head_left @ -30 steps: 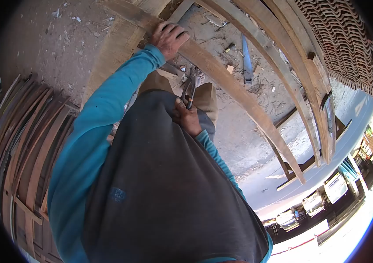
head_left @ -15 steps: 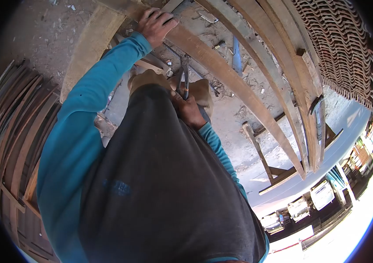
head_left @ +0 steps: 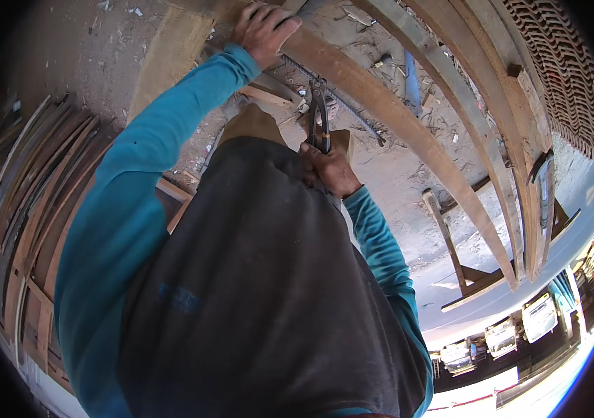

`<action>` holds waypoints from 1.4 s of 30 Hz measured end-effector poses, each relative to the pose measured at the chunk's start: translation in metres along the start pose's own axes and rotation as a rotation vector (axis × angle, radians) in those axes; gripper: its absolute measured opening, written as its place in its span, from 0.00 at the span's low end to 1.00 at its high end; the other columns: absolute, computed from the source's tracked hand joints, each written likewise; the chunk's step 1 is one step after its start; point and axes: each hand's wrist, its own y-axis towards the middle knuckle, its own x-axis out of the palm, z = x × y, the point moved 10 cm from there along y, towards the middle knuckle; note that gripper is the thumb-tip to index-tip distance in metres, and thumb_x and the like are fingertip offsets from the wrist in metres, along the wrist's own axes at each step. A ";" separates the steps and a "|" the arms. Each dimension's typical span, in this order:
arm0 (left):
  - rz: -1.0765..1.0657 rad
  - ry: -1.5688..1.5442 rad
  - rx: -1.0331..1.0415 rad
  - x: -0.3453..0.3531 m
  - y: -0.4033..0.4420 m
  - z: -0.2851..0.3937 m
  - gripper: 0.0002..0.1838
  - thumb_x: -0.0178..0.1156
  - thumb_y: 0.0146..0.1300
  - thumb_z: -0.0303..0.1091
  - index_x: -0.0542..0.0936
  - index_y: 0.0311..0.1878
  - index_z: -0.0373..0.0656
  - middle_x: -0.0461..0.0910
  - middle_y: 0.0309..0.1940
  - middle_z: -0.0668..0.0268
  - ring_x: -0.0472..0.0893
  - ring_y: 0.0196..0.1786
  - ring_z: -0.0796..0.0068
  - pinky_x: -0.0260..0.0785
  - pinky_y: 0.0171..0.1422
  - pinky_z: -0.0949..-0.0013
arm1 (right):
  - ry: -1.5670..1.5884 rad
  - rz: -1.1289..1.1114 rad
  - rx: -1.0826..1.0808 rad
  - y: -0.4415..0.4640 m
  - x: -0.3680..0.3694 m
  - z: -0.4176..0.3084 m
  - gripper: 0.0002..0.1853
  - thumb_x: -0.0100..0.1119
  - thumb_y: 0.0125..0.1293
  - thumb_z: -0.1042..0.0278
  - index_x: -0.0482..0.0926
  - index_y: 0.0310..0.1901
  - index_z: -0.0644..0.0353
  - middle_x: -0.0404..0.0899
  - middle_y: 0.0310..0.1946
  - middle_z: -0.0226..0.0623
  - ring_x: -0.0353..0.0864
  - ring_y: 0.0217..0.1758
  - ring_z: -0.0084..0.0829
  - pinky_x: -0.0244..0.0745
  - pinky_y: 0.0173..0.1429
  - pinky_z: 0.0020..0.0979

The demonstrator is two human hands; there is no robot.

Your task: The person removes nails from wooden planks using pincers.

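My left hand (head_left: 265, 33) lies over the upper end of a long curved wooden plank (head_left: 387, 104), its fingers bent round the edge. Lower down, close in front of my dark apron (head_left: 248, 265), my right hand (head_left: 332, 169) is closed around the handles of a pair of pincers (head_left: 321, 115). Their metal jaws point away from me, near the plank's inner edge. Part of the handles is hidden in my palm. A dark ribbed metal rod (head_left: 353, 115) passes behind the pincers, below the plank.
More curved timbers (head_left: 450, 97) stand to the right, beside stacked roof tiles (head_left: 565, 76). Many curved wooden pieces (head_left: 39, 202) are piled at left. A wooden stand (head_left: 450, 237) is at lower right. Scraps litter the ground (head_left: 408, 174), with parked vehicles (head_left: 499, 338) beyond.
The view has shifted, so most things appear farther right. My right hand and the pincers have come out a little from my apron. My left hand keeps its place on the plank.
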 end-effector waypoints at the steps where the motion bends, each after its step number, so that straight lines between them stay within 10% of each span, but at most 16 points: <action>1: -0.001 -0.011 0.017 0.005 -0.003 0.000 0.28 0.69 0.48 0.28 0.79 0.56 0.53 0.79 0.52 0.68 0.77 0.59 0.60 0.61 0.68 0.51 | -0.132 0.043 -0.086 -0.004 -0.002 -0.006 0.12 0.57 0.75 0.59 0.76 0.40 0.60 0.75 0.26 0.31 0.72 0.23 0.24 0.69 0.29 0.28; 12: -0.242 0.018 0.018 0.013 -0.009 -0.020 0.49 0.78 0.48 0.39 0.65 0.74 0.60 0.70 0.68 0.64 0.67 0.72 0.56 0.54 0.75 0.46 | 0.218 0.112 -0.463 -0.003 0.071 -0.010 0.24 0.52 0.76 0.66 0.66 0.68 0.68 0.82 0.43 0.45 0.85 0.42 0.35 0.82 0.44 0.34; 27: -0.649 -0.148 0.267 0.004 -0.063 -0.072 0.45 0.75 0.51 0.57 0.69 0.69 0.48 0.75 0.58 0.47 0.74 0.62 0.41 0.66 0.67 0.45 | 0.500 0.262 -0.411 -0.039 0.103 0.035 0.16 0.55 0.74 0.62 0.74 0.57 0.63 0.68 0.31 0.30 0.68 0.26 0.22 0.66 0.28 0.27; 42: -0.994 -0.246 0.257 0.019 -0.048 -0.056 0.39 0.74 0.49 0.47 0.71 0.62 0.41 0.83 0.47 0.43 0.82 0.53 0.40 0.74 0.58 0.48 | 0.899 0.362 -0.469 0.043 0.160 0.048 0.14 0.56 0.76 0.54 0.69 0.36 0.52 0.60 0.23 0.22 0.59 0.22 0.18 0.60 0.26 0.25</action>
